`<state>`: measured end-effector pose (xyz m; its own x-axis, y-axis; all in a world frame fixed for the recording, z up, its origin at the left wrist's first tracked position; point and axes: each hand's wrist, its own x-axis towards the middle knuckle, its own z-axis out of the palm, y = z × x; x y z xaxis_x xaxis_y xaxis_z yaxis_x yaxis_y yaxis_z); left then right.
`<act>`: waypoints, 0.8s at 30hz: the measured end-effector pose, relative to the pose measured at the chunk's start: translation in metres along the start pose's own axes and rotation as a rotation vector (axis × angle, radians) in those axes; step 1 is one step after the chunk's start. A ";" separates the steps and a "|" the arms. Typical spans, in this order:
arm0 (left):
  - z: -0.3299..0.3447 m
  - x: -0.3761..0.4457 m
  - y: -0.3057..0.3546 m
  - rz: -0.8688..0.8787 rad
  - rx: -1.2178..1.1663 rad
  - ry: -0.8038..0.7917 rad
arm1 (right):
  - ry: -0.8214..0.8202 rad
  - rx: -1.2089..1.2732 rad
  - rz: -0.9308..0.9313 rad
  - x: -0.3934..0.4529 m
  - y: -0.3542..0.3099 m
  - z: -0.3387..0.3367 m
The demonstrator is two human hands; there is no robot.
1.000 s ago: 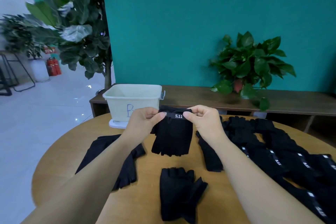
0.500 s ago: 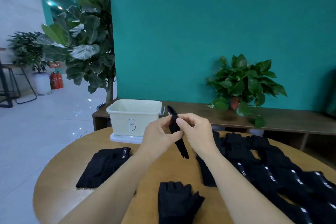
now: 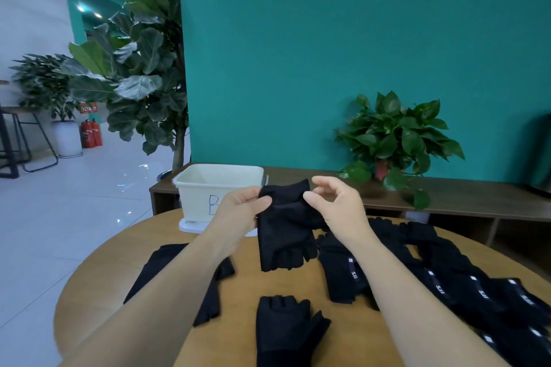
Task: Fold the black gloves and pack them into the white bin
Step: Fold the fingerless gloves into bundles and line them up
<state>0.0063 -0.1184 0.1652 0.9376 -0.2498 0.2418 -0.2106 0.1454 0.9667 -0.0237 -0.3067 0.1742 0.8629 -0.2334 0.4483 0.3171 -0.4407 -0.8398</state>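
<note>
1 white bin (image 3: 205,188), 3 plants (image 3: 396,137), 2 hands (image 3: 238,211)

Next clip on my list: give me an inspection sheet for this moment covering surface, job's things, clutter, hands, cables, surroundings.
Surface: round wooden table.
Job's things: held glove hangs fingers down above the table; white bin at the far edge, marked B; loose gloves piled right; single glove near; flat gloves left.
Clutter: nothing seen.
Hands: left hand pinches the held glove's cuff; right hand open beside it, thumb at the cuff.
Cables: nothing seen.
Surroundings: teal wall, low bench, potted plant, tall plant, fire extinguishers.
</note>
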 end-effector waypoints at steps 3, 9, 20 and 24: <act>-0.004 -0.002 -0.004 -0.053 -0.055 -0.103 | -0.190 0.173 0.126 -0.005 0.005 0.001; -0.016 0.003 -0.023 -0.118 0.083 0.085 | -0.202 0.101 0.149 -0.010 0.016 0.006; -0.016 0.033 -0.054 -0.101 0.235 0.074 | -0.224 0.009 0.167 0.011 0.061 0.015; -0.017 0.049 -0.075 -0.138 0.251 0.061 | -0.226 0.039 0.223 0.021 0.086 0.024</act>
<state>0.0725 -0.1256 0.1027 0.9755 -0.1912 0.1089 -0.1349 -0.1290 0.9824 0.0310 -0.3287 0.1043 0.9770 -0.1199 0.1763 0.1216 -0.3658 -0.9227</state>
